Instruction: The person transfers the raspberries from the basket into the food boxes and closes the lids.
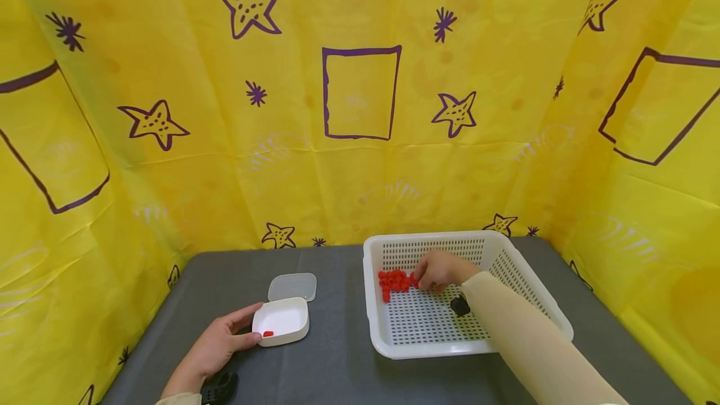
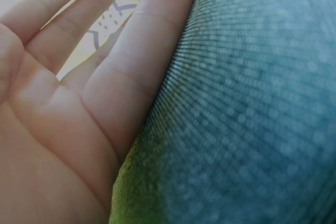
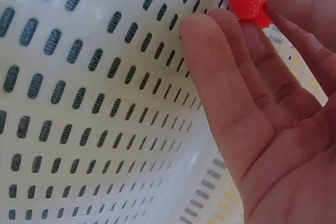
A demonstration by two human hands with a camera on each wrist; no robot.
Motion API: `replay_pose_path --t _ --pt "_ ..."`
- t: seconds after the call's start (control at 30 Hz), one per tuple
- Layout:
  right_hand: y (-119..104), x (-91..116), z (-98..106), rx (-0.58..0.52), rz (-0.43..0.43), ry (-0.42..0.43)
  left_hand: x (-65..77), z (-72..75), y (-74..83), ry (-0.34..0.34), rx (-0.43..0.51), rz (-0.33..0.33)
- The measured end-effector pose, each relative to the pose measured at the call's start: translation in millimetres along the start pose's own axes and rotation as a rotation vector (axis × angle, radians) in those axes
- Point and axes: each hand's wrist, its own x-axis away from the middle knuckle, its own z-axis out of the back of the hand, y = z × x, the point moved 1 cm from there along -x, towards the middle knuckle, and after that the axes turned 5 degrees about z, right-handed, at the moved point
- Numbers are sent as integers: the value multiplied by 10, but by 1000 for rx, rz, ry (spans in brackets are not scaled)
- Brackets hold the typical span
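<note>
Two hands (image 1: 216,344) (image 1: 441,269); one basket (image 1: 439,350), box (image 1: 288,317), lid (image 1: 292,285); many berries (image 1: 397,280)

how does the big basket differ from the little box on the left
Size: the basket is much larger than the box. Walls: the basket is pierced with slots; the box looks solid. Contents: a cluster of red pieces lies in the basket; one small red piece shows in the box. Hands: the right hand reaches into the basket; the left hand holds the box. Shared: both are whitish and open-topped.
</note>
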Motion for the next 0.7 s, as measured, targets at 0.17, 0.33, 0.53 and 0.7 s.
replay_pose_path --t 0.17,0.33,0.53,0.7 --pt "-31 1 -39 24 -5 7 -14 0 -11 -5 7 -2" --pt "-42 -15 -80 123 32 21 -6 -3 -15 -15 5 -14" --pt "-28 3 -59 178 66 19 -6 -4 2 -5 4 -8" --pt "-8 58 60 23 67 22 -7 -9 9 13 -5 13"
